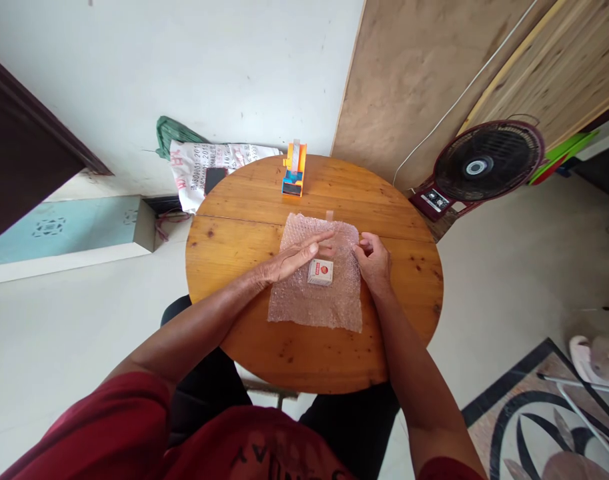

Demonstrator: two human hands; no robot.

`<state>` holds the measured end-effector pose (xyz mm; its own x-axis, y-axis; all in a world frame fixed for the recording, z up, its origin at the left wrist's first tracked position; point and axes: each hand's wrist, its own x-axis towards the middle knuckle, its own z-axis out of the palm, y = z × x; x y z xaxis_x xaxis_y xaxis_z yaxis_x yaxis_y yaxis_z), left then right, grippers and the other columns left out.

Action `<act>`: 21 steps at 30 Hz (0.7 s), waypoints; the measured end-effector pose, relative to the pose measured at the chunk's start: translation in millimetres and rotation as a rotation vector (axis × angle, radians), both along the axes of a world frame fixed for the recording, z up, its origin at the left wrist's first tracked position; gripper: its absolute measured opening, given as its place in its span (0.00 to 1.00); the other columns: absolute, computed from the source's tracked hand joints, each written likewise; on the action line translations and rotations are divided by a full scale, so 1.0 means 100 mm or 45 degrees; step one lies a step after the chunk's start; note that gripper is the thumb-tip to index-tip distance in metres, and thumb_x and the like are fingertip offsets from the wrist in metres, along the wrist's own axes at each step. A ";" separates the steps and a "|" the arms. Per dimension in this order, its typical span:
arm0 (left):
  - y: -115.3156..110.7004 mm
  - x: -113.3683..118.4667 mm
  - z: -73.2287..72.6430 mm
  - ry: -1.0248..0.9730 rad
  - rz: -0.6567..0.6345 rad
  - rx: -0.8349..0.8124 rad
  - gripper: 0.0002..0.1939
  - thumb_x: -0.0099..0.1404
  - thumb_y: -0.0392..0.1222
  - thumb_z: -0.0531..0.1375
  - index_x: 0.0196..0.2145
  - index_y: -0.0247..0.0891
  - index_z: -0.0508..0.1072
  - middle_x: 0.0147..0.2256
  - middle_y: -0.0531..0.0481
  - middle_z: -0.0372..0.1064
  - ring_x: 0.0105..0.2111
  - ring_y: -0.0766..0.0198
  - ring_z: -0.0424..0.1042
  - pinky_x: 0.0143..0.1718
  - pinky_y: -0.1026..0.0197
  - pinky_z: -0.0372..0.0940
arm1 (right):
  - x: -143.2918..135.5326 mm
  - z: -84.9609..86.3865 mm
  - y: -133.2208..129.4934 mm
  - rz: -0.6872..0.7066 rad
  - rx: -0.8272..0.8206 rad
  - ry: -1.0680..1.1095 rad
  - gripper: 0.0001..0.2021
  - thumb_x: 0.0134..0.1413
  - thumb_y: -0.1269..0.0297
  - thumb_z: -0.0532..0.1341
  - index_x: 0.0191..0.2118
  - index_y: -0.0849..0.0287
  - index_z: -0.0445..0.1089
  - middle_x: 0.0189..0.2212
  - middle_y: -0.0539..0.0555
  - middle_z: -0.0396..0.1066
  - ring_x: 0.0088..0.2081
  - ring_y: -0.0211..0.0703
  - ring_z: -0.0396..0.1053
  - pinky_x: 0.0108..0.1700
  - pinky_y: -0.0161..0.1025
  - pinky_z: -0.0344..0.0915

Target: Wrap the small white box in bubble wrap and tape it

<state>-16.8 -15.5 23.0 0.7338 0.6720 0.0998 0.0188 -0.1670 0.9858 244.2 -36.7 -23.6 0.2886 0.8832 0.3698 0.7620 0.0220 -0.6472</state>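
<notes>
A sheet of pinkish bubble wrap (pixel 314 310) lies spread on the round wooden table (pixel 304 363). On its middle sits a small white box (pixel 320 272) with red markings. My left hand (pixel 297 259) is over the sheet just above and left of the box, its fingers stretched out and holding nothing. At the sheet's right edge, my right hand (pixel 373 259) has its thumb and fingers pinched on the bubble wrap. A short strip of clear tape (pixel 329 216) shows at the sheet's top edge.
An orange and blue tape dispenser (pixel 294 170) stands near the table's far edge. Behind the table on the left are a white printed sack (pixel 187 175) and a green bag (pixel 171 133). A dark red fan (pixel 479 167) stands beyond the table at the right.
</notes>
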 end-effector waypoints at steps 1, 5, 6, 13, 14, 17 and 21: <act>0.02 0.01 -0.03 -0.006 -0.016 -0.005 0.44 0.66 0.74 0.44 0.67 0.42 0.58 0.55 0.38 0.72 0.64 0.48 0.61 0.66 0.43 0.50 | 0.00 0.00 0.00 0.000 0.001 -0.007 0.19 0.50 0.55 0.61 0.48 0.56 0.72 0.40 0.58 0.77 0.37 0.50 0.73 0.46 0.51 0.69; 0.08 0.04 -0.15 0.013 -0.070 -0.059 0.45 0.65 0.75 0.40 0.67 0.42 0.59 0.53 0.38 0.74 0.64 0.47 0.61 0.63 0.43 0.54 | 0.00 0.01 0.00 0.011 0.011 -0.008 0.19 0.51 0.56 0.60 0.48 0.55 0.72 0.41 0.58 0.77 0.38 0.51 0.73 0.46 0.51 0.70; 0.08 0.05 -0.17 0.023 -0.072 -0.061 0.45 0.65 0.75 0.40 0.66 0.42 0.61 0.53 0.38 0.74 0.64 0.47 0.62 0.63 0.44 0.56 | 0.00 0.00 0.00 0.011 0.017 -0.009 0.18 0.51 0.57 0.60 0.48 0.55 0.72 0.41 0.58 0.77 0.39 0.51 0.73 0.46 0.51 0.70; 0.09 0.07 -0.19 0.081 -0.050 0.009 0.43 0.66 0.74 0.38 0.62 0.42 0.68 0.54 0.42 0.73 0.60 0.50 0.67 0.62 0.50 0.58 | 0.00 0.04 -0.06 0.004 0.101 0.057 0.18 0.53 0.57 0.60 0.49 0.56 0.71 0.45 0.59 0.76 0.44 0.52 0.74 0.51 0.53 0.69; 0.09 0.06 -0.18 0.092 -0.049 0.007 0.43 0.67 0.74 0.38 0.63 0.43 0.67 0.55 0.42 0.73 0.60 0.51 0.67 0.62 0.51 0.58 | 0.00 0.08 -0.10 0.004 0.124 0.061 0.17 0.54 0.58 0.59 0.49 0.56 0.71 0.46 0.59 0.76 0.46 0.53 0.73 0.52 0.54 0.68; 0.08 0.06 -0.18 0.095 -0.060 -0.004 0.42 0.68 0.72 0.39 0.67 0.42 0.60 0.55 0.42 0.72 0.60 0.51 0.67 0.63 0.49 0.57 | -0.07 0.32 -0.25 0.016 0.188 0.063 0.16 0.55 0.59 0.59 0.49 0.57 0.71 0.47 0.59 0.75 0.47 0.53 0.73 0.53 0.55 0.68; 0.08 0.05 -0.18 0.103 -0.074 0.001 0.43 0.68 0.72 0.40 0.70 0.42 0.52 0.58 0.42 0.70 0.62 0.51 0.65 0.64 0.49 0.56 | -0.31 0.79 -0.50 0.175 0.213 0.117 0.13 0.58 0.60 0.59 0.47 0.55 0.72 0.43 0.56 0.77 0.43 0.48 0.74 0.50 0.49 0.70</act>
<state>-11.4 -7.9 4.7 0.7774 0.6277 0.0394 0.0884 -0.1710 0.9813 213.7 -86.8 55.4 0.2086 0.8452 0.4921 0.6826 0.2345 -0.6921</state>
